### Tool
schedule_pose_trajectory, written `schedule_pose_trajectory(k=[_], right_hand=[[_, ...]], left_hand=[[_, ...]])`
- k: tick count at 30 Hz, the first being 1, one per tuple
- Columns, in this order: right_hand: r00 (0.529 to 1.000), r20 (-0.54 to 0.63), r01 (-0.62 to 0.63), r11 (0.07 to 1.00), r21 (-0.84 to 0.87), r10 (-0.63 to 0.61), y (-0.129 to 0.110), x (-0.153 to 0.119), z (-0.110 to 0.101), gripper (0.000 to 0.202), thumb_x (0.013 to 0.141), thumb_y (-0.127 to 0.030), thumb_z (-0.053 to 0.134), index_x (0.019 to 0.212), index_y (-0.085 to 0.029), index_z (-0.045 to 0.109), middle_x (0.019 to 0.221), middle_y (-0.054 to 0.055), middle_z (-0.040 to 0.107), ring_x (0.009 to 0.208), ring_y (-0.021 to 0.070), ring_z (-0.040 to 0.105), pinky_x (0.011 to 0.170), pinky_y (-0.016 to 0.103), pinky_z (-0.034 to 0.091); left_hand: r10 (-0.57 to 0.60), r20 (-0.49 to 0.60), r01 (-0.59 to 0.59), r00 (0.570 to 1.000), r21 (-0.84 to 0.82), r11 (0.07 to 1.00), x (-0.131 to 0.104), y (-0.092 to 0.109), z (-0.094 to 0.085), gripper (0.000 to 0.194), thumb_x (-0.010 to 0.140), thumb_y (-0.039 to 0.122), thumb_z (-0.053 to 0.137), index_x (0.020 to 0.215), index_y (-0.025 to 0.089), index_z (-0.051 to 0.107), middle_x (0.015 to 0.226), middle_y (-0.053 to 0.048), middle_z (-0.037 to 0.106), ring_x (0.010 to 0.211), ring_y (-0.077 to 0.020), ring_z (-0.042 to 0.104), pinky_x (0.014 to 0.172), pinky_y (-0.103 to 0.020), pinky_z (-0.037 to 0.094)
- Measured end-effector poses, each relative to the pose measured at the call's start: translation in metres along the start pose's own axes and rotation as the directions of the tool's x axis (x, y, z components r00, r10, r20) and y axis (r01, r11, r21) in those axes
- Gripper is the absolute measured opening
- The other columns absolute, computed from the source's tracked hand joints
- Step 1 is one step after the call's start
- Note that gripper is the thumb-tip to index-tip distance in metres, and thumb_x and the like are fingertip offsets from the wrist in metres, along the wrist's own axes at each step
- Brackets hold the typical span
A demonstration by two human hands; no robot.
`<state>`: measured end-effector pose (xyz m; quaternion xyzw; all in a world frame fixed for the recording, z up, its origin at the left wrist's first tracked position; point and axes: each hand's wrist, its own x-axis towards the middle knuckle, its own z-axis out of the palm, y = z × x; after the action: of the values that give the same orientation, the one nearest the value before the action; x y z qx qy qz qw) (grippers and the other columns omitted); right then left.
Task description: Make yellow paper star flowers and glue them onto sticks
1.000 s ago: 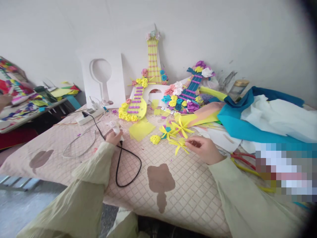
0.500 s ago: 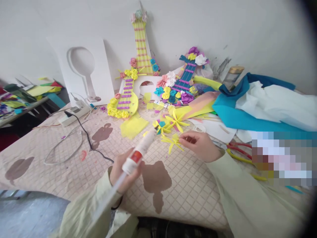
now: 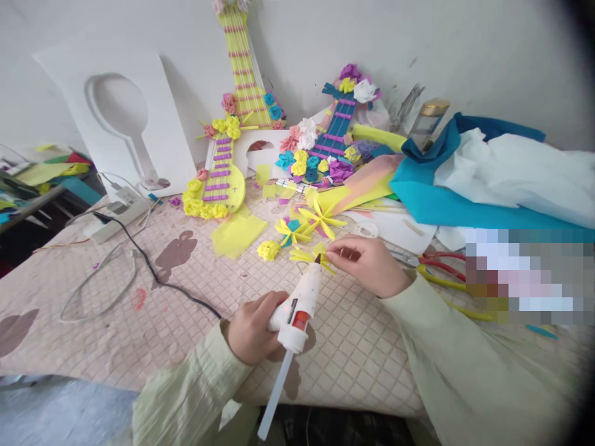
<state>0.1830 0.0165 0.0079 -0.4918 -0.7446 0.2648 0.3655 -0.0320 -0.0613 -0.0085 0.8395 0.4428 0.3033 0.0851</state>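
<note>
Head view: a white glue gun [image 3: 307,294] is held by the left hand [image 3: 255,328], whose fingers are wrapped round the handle with no slack to be seen. A clear glue stick [image 3: 276,393] is left jutting from the gun's rear, toward the wearer from that grip. A yellow flower [image 3: 302,255] is found right at the fingertips of the right hand [image 3: 372,266]; thumb and forefinger are pinched together, seemingly on its edge, though the exact hold is partly hidden. The gun's dark nozzle [image 3: 318,259] is aimed at the flower, just beside that pinch; whether it is touching cannot be told.

For glue to be placed well here, the flower is best steadied by its outermost edge and the likely hot tip kept off the fingertips. Only a small bead should be pressed out, low on the petals, so that strings are avoided. The black cord [image 3: 181,288], beyond the left grip on its outer side, is best left slack.

On the gun's barrel, ahead of the left fingers, a small dark label [image 3: 294,310] is carried beside an orange-red panel [image 3: 301,319]; its print is too small to be read. No brand can be made out.
</note>
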Motion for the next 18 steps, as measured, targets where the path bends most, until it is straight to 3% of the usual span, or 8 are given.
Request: schedule_pose_trajectory(k=[18], right_hand=[[1.0, 0.007, -0.013, 1.0, 0.02, 0.013, -0.0004, 0.0001, 0.0, 0.011, 0.07, -0.022, 0.056, 0.069, -0.017, 0.065, 0.073, 0.002, 0.068, 0.057, 0.0115, 0.056, 0.052, 0.023, 0.045]], left_hand=[[-0.055, 0.048, 0.056, 0.997, -0.022, 0.998, -0.0001, -0.0018, 0.0034, 0.014, 0.069, 0.019, 0.057, 0.082, 0.016, 0.051, 0.066, -0.003, 0.062, 0.051, -0.0124, 0.058, 0.043, -0.021, 0.043]])
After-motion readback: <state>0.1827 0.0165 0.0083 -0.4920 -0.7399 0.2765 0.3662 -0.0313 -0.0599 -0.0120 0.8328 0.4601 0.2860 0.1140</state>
